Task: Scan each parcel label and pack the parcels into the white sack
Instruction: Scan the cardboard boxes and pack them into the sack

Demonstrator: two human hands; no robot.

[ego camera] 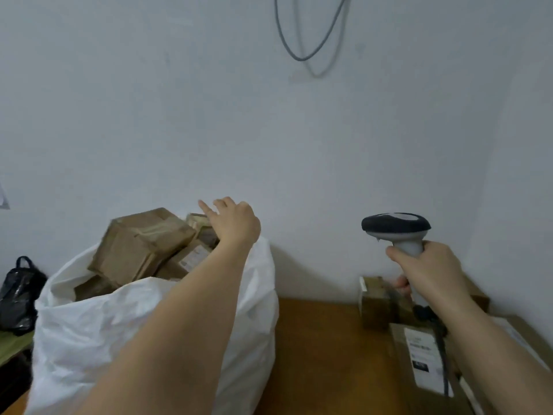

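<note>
A white sack stands at the left, heaped with several brown cardboard parcels. My left hand hovers over the sack's far rim with fingers spread and holds nothing. A small parcel lies just below its fingertips. My right hand grips the handle of a grey and black barcode scanner, held upright above the table at the right. Beneath that hand lie more parcels: one upright box against the wall and a flat box with a white label.
A brown wooden table runs between the sack and the parcels at right. A black plastic bag sits at the far left. A white wall stands close behind, with a grey cable hanging on it. The scanner's black cord trails over the labelled box.
</note>
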